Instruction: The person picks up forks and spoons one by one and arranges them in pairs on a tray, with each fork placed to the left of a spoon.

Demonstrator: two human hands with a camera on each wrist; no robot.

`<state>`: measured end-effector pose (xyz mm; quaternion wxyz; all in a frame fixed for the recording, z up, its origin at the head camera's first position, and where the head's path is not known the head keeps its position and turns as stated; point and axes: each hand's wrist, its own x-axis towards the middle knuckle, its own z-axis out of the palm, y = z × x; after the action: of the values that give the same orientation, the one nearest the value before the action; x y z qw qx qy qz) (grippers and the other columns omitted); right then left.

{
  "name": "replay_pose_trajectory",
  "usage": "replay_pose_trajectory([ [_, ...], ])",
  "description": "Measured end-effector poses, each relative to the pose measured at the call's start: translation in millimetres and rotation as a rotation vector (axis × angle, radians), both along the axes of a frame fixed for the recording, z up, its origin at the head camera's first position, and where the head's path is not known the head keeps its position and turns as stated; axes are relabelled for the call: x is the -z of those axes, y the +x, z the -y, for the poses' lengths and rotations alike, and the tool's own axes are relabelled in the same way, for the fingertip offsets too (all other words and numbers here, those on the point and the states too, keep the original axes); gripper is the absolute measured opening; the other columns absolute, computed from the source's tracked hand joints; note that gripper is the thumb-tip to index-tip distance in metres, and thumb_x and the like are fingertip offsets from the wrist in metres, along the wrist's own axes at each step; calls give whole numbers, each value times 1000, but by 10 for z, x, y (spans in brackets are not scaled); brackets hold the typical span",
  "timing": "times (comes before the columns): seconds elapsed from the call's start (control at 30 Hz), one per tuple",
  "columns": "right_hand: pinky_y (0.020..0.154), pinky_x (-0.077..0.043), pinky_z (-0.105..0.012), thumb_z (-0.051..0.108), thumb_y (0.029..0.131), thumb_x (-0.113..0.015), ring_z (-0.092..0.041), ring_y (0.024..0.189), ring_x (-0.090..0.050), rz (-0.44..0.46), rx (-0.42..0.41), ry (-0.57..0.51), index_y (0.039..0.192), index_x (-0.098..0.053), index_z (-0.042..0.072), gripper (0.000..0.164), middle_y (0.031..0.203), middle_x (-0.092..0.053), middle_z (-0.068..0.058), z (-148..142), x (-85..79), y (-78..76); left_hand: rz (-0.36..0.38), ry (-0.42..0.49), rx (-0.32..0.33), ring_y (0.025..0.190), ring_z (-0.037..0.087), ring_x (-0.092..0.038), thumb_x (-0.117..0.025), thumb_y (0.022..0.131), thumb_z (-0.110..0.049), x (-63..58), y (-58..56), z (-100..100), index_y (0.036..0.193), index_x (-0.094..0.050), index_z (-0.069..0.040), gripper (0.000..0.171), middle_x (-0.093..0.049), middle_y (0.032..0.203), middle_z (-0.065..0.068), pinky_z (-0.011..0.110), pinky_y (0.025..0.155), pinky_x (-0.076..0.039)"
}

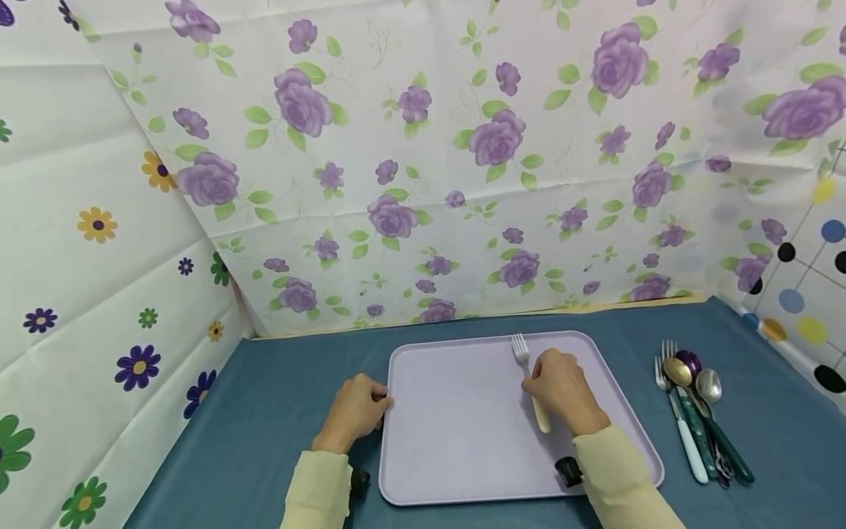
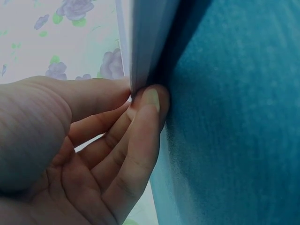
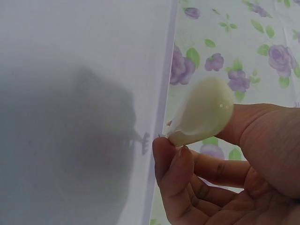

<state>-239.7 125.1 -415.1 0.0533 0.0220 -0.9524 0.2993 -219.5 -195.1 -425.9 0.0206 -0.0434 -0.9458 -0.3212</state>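
A pale lilac rectangular tray [image 1: 449, 426] lies on the blue-green tablecloth. At its left edge my left hand [image 1: 357, 413] pinches the rim; in the left wrist view the thumb is on the upper side of the tray edge [image 2: 145, 42] and the fingertips are at its underside. My right hand [image 1: 565, 389], over the right half of the tray, pinches a fork [image 1: 521, 348] between thumb and fingers. The fork's tines point to the tray's far edge. Its cream handle [image 3: 201, 112] shows large in the right wrist view, with the fork's shadow falling on the tray.
To the right of the tray lies a bunch of cutlery [image 1: 700, 426], several forks and spoons with white and green handles. A flowered sheet [image 1: 396, 184] hangs behind the table, with patterned sheets at left and right.
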Motion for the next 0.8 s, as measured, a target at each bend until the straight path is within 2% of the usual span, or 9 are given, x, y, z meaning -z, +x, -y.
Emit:
replay_pose_trajectory([
  [0.3,42,-40,-27,8,76,-71,-14,47,-48,7,-4,-15,57,-59,7,22,55,-54,-3,69,-2,-5,3,2,-7,47,12,-52,-66,88,-7,-16,10,0,78,-74,-5,13,-58,55,2,29,46,-44],
  [0.57,44,-41,-27,7,74,-71,-15,48,-48,-9,-13,-21,57,-59,7,22,56,-55,-3,139,-24,6,1,4,-12,46,11,-53,-67,88,-7,4,4,0,89,-76,-3,10,-60,59,2,28,47,-46],
  [0.8,43,-41,-27,7,74,-72,-14,48,-49,-6,-22,-32,57,-59,7,21,56,-55,-3,231,-5,3,3,10,10,45,12,-53,-65,89,-7,22,-13,18,72,-72,-6,18,-58,54,2,29,45,-45],
])
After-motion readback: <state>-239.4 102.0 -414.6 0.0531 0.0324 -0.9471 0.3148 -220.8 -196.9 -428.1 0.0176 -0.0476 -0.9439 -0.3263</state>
